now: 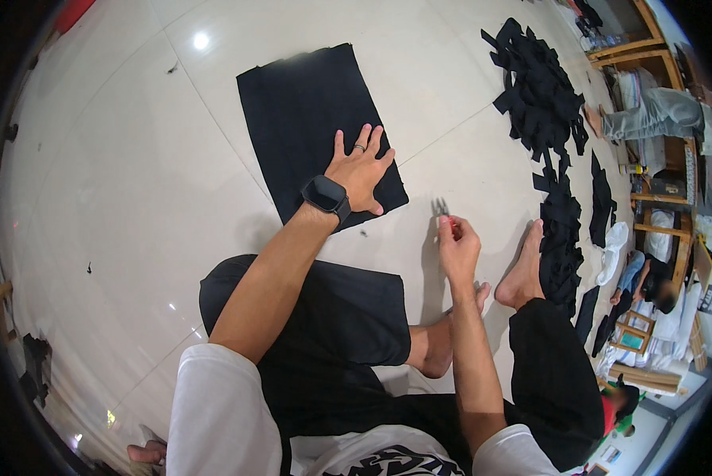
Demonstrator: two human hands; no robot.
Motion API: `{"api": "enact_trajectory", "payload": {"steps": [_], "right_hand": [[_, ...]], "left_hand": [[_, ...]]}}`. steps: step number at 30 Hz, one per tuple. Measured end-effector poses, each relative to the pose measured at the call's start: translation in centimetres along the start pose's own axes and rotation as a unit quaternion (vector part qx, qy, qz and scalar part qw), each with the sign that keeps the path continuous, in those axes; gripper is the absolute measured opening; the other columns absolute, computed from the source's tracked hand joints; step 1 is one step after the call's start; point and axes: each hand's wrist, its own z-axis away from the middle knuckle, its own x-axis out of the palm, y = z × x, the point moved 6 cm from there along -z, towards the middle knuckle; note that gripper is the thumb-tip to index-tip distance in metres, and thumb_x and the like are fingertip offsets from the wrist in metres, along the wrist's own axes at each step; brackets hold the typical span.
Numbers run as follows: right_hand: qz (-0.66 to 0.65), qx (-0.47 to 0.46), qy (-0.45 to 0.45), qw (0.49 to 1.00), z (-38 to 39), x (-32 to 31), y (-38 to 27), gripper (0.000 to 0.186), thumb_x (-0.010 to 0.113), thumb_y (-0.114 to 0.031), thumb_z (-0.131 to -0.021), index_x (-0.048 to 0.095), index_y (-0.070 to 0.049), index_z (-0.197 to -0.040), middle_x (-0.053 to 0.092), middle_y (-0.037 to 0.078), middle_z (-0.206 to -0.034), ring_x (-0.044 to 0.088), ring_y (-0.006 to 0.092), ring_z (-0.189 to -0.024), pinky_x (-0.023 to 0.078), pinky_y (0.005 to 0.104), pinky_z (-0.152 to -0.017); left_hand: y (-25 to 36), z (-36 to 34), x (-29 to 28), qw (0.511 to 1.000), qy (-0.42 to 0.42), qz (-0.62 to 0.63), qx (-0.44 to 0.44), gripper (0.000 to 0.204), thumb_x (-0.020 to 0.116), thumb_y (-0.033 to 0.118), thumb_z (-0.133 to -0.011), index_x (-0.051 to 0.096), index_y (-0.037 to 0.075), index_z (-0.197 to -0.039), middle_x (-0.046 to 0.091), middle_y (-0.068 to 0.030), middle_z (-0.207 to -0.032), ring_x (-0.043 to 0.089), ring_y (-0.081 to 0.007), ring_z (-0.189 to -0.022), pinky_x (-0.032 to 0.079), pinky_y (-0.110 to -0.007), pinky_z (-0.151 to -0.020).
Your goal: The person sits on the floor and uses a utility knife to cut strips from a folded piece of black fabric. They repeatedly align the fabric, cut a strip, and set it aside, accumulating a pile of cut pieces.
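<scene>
A person seated on a pale tiled floor (174,159) pinned down a dark rectangle of cloth (300,111) with the left hand (357,178), palm down and fingers spread near the cloth's right edge. The cloth lay flat in front of the person, beyond the bent left knee, its nearest corner pointing back toward the lap.

The right hand (461,246), its fingers closed around a small red-handled tool that looked like snips (442,209), was apart from the cloth, off its lower right corner, metal tips pointing away from the body. Whether the blades were parted was too small to tell.

The step in hand appeared to be steadying the cloth with the tool at the ready. The next move seemed to call for keeping the left palm firm and bringing the tips to the near right edge, clear of the thumb.

Black strips (530,87) lay heaped to the right, trailing down beside the bare right foot (522,274).
</scene>
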Motion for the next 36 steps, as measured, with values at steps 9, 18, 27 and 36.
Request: {"api": "enact_trajectory", "payload": {"steps": [9,18,27,36], "right_hand": [[-0.044,-0.15,0.044,0.987,-1.6,3.1,-6.3,0.03,0.075,-0.012,-0.093,0.072,0.002,-0.119,0.075,0.01,-0.098,0.065,0.0127,-0.076,0.052,0.0286,-0.066],[-0.098,-0.104,0.057,0.988,-2.4,4.3,-5.9,0.016,0.071,-0.008,-0.096,0.073,0.003,-0.107,0.071,0.004,-0.083,0.058,0.0074,-0.068,0.051,0.026,-0.065],[-0.21,0.1,-0.117,0.966,1.7,5.8,-4.8,0.021,0.069,-0.011,-0.096,0.078,0.007,-0.101,0.071,0.002,-0.082,0.057,0.0088,-0.07,0.046,0.0258,-0.066],[-0.295,0.167,-0.031,0.94,1.9,6.7,-4.6,0.018,0.072,-0.012,-0.094,0.079,0.005,-0.096,0.068,0.002,-0.078,0.055,0.0076,-0.065,0.04,0.0241,-0.057]], "left_hand": [[2.7,-0.1,1.1,0.992,0.11,0.011,0.06,0.085,0.091,0.036,-0.073,0.057,0.005,-0.144,0.04,-0.0218,-0.161,0.043,-0.0356,-0.145,0.037,-0.058,-0.11],[2.4,0.0,1.9,0.997,0.057,-0.011,0.045,0.083,0.087,0.039,-0.08,0.053,0.01,-0.15,0.028,-0.0228,-0.167,0.023,-0.0397,-0.156,0.024,-0.068,-0.119],[2.1,0.0,2.1,0.999,0.032,0.0,0.038,0.085,0.085,0.041,-0.082,0.049,0.012,-0.154,0.023,-0.0228,-0.169,0.015,-0.0402,-0.159,0.018,-0.071,-0.121],[2.0,-0.1,2.2,0.999,0.031,-0.008,0.039,0.087,0.084,0.043,-0.083,0.047,0.009,-0.155,0.023,-0.0236,-0.169,0.017,-0.0405,-0.159,0.018,-0.07,-0.121]]}}
